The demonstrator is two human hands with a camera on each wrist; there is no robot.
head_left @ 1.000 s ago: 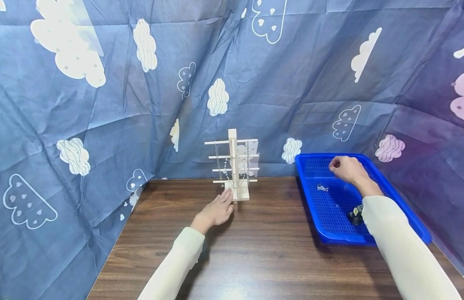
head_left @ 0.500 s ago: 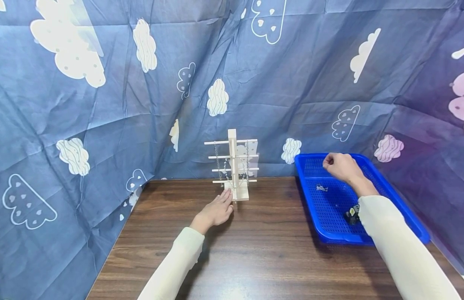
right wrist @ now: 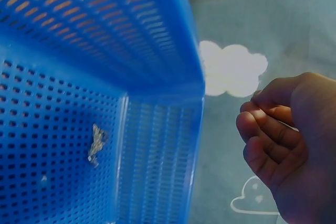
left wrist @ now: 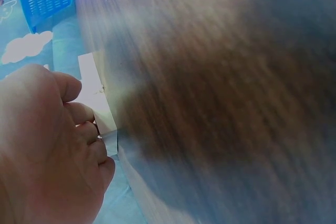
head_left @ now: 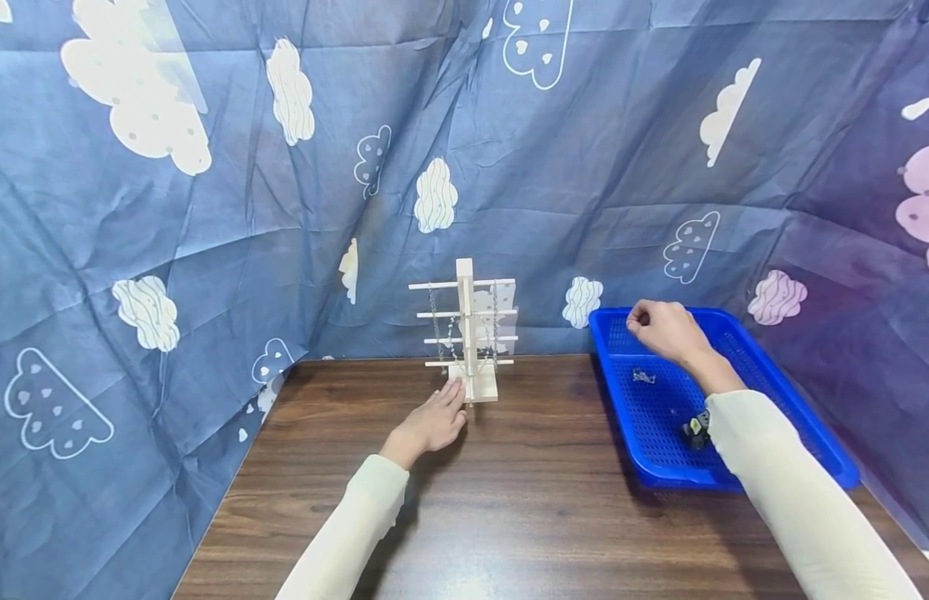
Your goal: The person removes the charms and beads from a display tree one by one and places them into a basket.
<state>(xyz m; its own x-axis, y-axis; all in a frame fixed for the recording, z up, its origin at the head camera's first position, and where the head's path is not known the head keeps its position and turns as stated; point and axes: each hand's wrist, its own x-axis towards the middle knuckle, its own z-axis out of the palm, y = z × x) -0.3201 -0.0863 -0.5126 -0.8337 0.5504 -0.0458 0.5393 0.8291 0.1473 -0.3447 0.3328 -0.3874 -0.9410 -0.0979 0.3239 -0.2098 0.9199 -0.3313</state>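
Observation:
My left hand (head_left: 432, 421) lies with fingers extended on the pale wooden base (left wrist: 104, 111) of a display stand (head_left: 466, 287). Several thin crossbars cross the stand's post, and silvery chains (head_left: 434, 312) hang from them. Above the back of a blue basket (head_left: 610, 392) is my right hand (head_left: 666, 331), its fingers curled. Thumb and forefinger tips come together in the right wrist view, but I see nothing between them. A small silvery heap (right wrist: 96, 142), apparently chain, lies on the basket's floor below that hand. Close to the right sleeve sits a small black object (head_left: 695, 429), partly covered.
The brown wooden table (head_left: 524, 500) carries the stand at its back edge and the basket on the right. A blue cloth (head_left: 584, 167) printed with white clouds hangs behind. The basket's raised walls stand between the silvery heap and the tabletop.
My right hand has moved left and slightly up over the basket, still curled. The left hand stays on the stand's base.

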